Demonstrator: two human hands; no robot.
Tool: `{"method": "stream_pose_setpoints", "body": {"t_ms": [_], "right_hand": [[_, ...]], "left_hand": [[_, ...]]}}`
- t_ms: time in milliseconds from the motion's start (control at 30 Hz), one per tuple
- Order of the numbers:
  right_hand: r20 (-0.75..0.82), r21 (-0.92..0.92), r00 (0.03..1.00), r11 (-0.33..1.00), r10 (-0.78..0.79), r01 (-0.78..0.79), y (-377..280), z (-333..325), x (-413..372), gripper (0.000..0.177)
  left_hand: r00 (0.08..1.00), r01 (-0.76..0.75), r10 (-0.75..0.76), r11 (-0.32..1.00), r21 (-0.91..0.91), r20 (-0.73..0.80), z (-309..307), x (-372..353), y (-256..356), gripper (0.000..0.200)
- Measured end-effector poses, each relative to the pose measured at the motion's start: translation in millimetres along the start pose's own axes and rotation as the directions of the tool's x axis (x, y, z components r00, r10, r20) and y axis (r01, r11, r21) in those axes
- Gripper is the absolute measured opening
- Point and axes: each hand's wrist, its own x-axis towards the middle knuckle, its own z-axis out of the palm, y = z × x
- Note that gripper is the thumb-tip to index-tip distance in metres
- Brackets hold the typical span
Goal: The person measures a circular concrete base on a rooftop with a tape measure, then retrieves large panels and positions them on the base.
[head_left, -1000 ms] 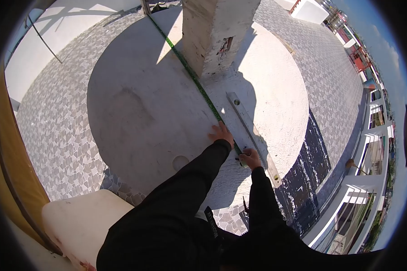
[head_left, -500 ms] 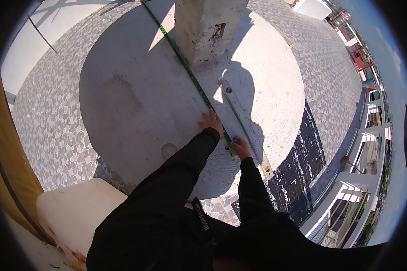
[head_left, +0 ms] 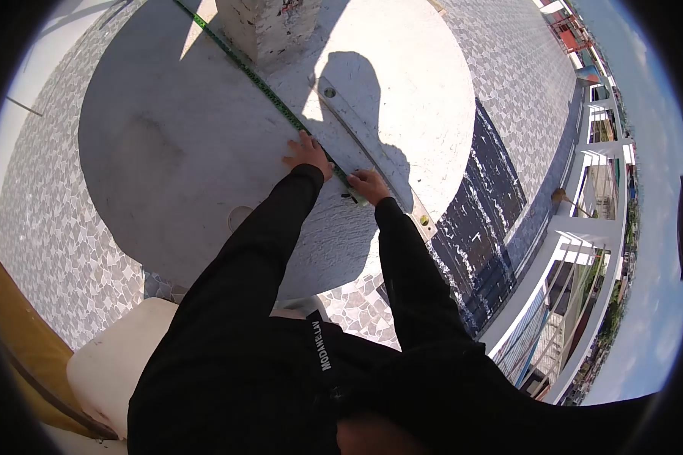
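Observation:
A green tape measure blade [head_left: 243,67] is stretched diagonally across a round, pale slab [head_left: 167,189], past the foot of a square post. My left hand [head_left: 310,157] lies on the blade and slab with fingers spread. Closer to me, my right hand [head_left: 369,186] grips the tape measure case [head_left: 355,198] at the blade's near end; its fingers partly cover the case. To the right of the blade lies a long spirit level [head_left: 376,161] with round vials, roughly alongside it. The level's near end is just beyond my right wrist.
The worn square post [head_left: 269,30] rises from the slab. A dark, white-streaked sheet [head_left: 482,227] lies at the slab's right, on stone-patterned flooring [head_left: 45,189]. A white railing [head_left: 539,288] runs along the right. A pale, rounded block [head_left: 121,349] stands at lower left.
The head view has shifted, so the slab, post and both hands appear higher and further left. Both hands stay at about the same place on the tape.

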Motion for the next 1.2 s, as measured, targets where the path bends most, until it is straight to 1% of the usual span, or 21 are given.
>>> {"method": "stream_pose_setpoints", "body": {"t_ms": [33,67,100,133,167,233,267,333,367,433,533,567,633,667,733,767,967,1000,1067,1167,1200], "right_hand": [[0.004,-0.106,1.000,0.994,0.021,-0.021,-4.3,1.6,-4.7,0.035],[0.005,-0.105,0.999,0.994,0.032,-0.031,-8.1,5.9,-11.6,0.035],[-0.166,-0.187,0.980,0.979,-0.108,0.077,-9.2,10.9,-18.9,0.037],[-0.319,-0.286,0.911,0.943,-0.260,0.169,-12.1,14.4,-24.5,0.040],[-0.320,-0.286,0.911,0.943,-0.260,0.169,-15.9,16.3,-30.6,0.040],[-0.292,-0.263,0.952,0.965,-0.094,0.015,-33.1,16.2,-44.9,0.050],[-0.290,-0.263,0.952,0.964,-0.103,0.024,-39.9,17.3,-49.7,0.050],[-0.258,-0.472,0.921,0.870,-0.293,0.145,-40.1,21.3,-62.5,0.054],[-0.258,-0.472,0.921,0.870,-0.293,0.145,-38.8,19.6,-60.3,0.054],[-0.209,-0.323,0.965,0.943,-0.159,0.086,-28.4,14.3,-48.3,0.055],[-0.192,-0.288,0.961,0.948,-0.198,0.138,-17.2,8.9,-38.7,0.049],[-0.194,-0.289,0.958,0.946,-0.211,0.150,-15.8,7.1,-36.9,0.049],[-0.170,-0.307,0.974,0.947,-0.152,0.094,-10.8,6.4,-36.5,0.046],[-0.160,-0.311,0.971,0.942,-0.180,0.123,-10.5,5.4,-34.0,0.046],[-0.210,-0.268,0.967,0.960,-0.141,0.082,-9.4,5.8,-35.4,0.043],[-0.202,-0.269,0.966,0.958,-0.161,0.103,-8.7,7.2,-35.9,0.043],[-0.223,-0.329,0.960,0.940,-0.171,0.091,2.6,7.8,-32.1,0.050],[-0.220,-0.330,0.958,0.938,-0.184,0.105,-2.0,7.2,-33.9,0.050],[-0.243,-0.298,0.963,0.954,-0.113,0.036,-9.8,7.0,-38.2,0.054],[-0.253,-0.263,0.961,0.964,-0.113,0.045,-10.5,7.4,-41.7,0.056],[-0.249,-0.261,0.961,0.964,-0.119,0.051,-10.7,7.3,-43.4,0.056]], "left_hand": [[1.000,0.010,-0.010,1.000,0.003,-0.014,2.0,-1.3,-0.4,0.081],[1.000,0.007,-0.007,1.000,0.004,-0.004,3.1,-1.2,-0.5,0.081],[1.000,0.007,-0.007,1.000,0.004,-0.014,5.0,-0.5,-0.7,0.080],[1.000,0.007,-0.007,1.000,0.003,-0.030,6.0,-0.5,-1.0,0.080],[1.000,0.007,-0.007,1.000,0.003,-0.030,6.6,-1.8,-1.0,0.080],[1.000,0.001,0.000,0.999,0.037,-0.023,2.5,-2.4,-0.6,0.080],[1.000,0.007,-0.006,0.999,0.036,-0.029,-1.0,-1.4,-0.9,0.080],[1.000,0.010,-0.009,0.999,0.030,-0.008,-2.5,-6.7,-0.4,0.079],[1.000,0.009,-0.009,0.999,0.030,-0.008,-3.8,-8.0,-1.3,0.079],[1.000,-0.005,0.005,0.999,0.046,-0.001,-0.4,-4.0,-2.7,0.078],[1.000,-0.012,0.012,0.999,0.033,-0.007,2.4,0.5,-4.5,0.077],[1.000,-0.007,0.008,0.999,0.032,-0.020,1.2,0.8,-4.7,0.077],[1.000,-0.018,0.018,1.000,0.012,-0.011,-0.4,-4.6,-4.7,0.078],[0.999,0.002,-0.002,1.000,0.005,-0.032,-2.2,-5.9,-5.7,0.078],[0.998,-0.023,0.022,1.000,-0.015,-0.065,0.9,-10.1,-6.8,0.077],[0.997,-0.007,0.005,1.000,-0.018,-0.079,2.6,-11.0,-7.6,0.077],[0.992,-0.020,0.015,0.999,-0.039,-0.127,7.4,-11.3,-7.2,0.078],[0.988,-0.025,0.014,0.997,-0.074,-0.151,8.3,-11.9,-7.6,0.078],[0.984,-0.029,0.009,0.994,-0.106,-0.180,9.9,-10.4,-10.2,0.078],[0.978,-0.070,0.034,0.984,-0.166,-0.208,9.0,-12.5,-16.0,0.078],[0.978,-0.092,0.047,0.970,-0.224,-0.202,8.0,-12.3,-20.2,0.076]]}}
